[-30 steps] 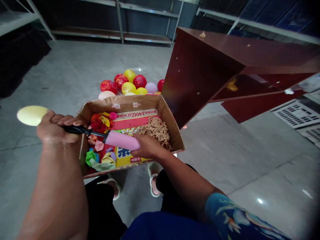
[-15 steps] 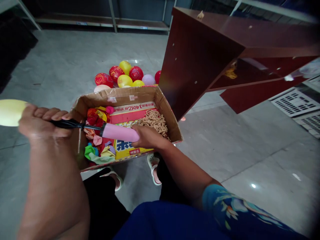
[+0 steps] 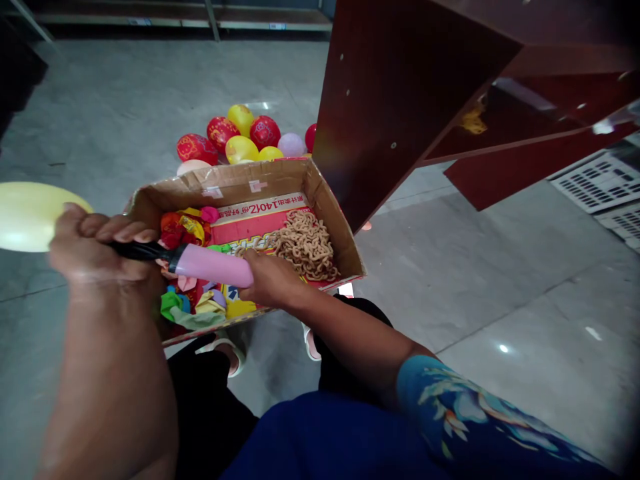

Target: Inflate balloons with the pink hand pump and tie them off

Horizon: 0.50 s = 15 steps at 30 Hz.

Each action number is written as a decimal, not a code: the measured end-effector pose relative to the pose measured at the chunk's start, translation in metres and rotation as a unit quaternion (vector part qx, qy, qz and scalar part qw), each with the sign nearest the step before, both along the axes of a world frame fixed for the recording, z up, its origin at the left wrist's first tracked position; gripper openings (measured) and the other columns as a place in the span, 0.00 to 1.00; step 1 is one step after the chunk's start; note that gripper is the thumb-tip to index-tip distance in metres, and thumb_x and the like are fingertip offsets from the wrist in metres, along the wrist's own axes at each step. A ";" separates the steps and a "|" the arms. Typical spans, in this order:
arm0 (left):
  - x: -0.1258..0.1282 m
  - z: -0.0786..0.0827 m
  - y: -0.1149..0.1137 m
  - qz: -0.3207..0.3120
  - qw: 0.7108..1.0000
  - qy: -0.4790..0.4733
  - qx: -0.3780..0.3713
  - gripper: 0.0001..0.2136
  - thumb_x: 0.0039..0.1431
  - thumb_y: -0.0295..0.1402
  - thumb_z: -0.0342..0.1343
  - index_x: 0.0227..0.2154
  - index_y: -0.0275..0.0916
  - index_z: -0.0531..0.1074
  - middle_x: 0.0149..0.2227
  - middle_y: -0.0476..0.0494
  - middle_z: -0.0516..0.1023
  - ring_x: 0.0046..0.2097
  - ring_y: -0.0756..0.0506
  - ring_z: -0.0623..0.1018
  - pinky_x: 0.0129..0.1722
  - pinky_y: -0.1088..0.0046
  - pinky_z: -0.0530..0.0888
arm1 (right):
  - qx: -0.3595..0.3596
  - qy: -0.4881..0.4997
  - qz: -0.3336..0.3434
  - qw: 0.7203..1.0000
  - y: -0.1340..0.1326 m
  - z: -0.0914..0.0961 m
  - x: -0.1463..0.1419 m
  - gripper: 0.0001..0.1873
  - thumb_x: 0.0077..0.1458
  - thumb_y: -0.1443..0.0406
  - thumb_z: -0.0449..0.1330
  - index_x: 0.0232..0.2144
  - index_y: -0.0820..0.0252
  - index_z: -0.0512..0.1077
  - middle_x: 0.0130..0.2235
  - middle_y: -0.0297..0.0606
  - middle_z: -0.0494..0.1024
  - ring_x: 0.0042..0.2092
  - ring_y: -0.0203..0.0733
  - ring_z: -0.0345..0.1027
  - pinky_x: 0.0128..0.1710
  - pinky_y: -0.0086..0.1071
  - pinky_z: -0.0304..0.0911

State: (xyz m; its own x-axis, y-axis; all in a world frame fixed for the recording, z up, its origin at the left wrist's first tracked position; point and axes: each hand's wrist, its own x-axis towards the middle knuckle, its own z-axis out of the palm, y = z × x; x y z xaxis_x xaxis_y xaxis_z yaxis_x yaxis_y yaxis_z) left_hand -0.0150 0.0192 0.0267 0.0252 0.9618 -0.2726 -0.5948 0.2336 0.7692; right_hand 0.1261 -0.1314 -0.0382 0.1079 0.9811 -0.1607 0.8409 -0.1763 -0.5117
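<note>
My left hand [image 3: 97, 250] is closed round the black nozzle end of a hand pump and pinches the neck of a pale yellow balloon [image 3: 27, 217], which swells out to the left. My right hand [image 3: 273, 280] grips the rear of the pink pump barrel [image 3: 213, 265]. The pump is held level over an open cardboard box [image 3: 235, 183] on the floor. In the box lie several flat, uninflated balloons [image 3: 187, 310] on the left and a heap of tan rubber bands [image 3: 305, 243] on the right.
Several inflated red, yellow and pink balloons [image 3: 240, 137] lie on the grey floor behind the box. A dark red wooden cabinet [image 3: 400, 100] lies tipped at the right. White slotted panels [image 3: 597, 183] are at the far right. Metal shelving runs along the back wall.
The pink barrel has slid left toward my left hand, hiding the black rod. The yellow balloon looks larger. The view has tilted down a little.
</note>
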 end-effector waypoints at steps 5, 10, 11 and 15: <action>0.009 -0.012 -0.001 -0.047 0.998 -0.032 0.033 0.18 0.60 0.33 0.42 0.22 0.40 0.36 0.14 0.58 0.39 0.15 0.55 0.48 0.17 0.77 0.50 | -0.012 0.019 -0.009 1.000 -0.006 0.004 0.008 0.29 0.44 0.57 0.63 0.49 0.58 0.65 0.45 0.42 0.77 0.41 0.48 0.72 0.33 0.32 0.62; 0.004 -0.004 -0.001 -0.026 0.997 -0.055 0.038 0.19 0.62 0.34 0.42 0.22 0.40 0.36 0.14 0.57 0.40 0.15 0.54 0.48 0.17 0.75 0.53 | -0.015 0.116 0.031 0.993 -0.018 0.011 0.042 0.28 0.42 0.64 0.65 0.49 0.54 0.68 0.45 0.37 0.77 0.41 0.44 0.71 0.36 0.30 0.61; 0.002 -0.001 0.000 -0.021 0.997 -0.061 0.037 0.19 0.63 0.35 0.42 0.22 0.40 0.36 0.14 0.57 0.41 0.15 0.54 0.49 0.16 0.75 0.54 | -0.035 0.131 0.032 0.990 -0.021 0.010 0.051 0.28 0.41 0.65 0.65 0.48 0.56 0.69 0.43 0.37 0.78 0.40 0.43 0.71 0.36 0.29 0.61; -0.009 0.002 0.005 -0.004 0.996 -0.084 0.031 0.19 0.63 0.35 0.42 0.22 0.40 0.37 0.15 0.57 0.42 0.15 0.55 0.51 0.16 0.76 0.56 | -0.100 0.179 0.057 0.977 -0.026 0.000 0.083 0.26 0.38 0.70 0.63 0.44 0.59 0.71 0.39 0.37 0.78 0.37 0.43 0.70 0.34 0.29 0.61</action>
State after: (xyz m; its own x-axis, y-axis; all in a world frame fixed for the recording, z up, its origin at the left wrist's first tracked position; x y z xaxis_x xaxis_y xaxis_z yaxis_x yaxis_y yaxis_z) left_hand -0.0241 0.0242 0.0287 0.0739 0.9761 -0.2044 -0.7150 0.1948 0.6714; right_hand 0.2095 -0.1569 -0.0384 -0.0986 0.9282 -0.3587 0.6344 -0.2191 -0.7413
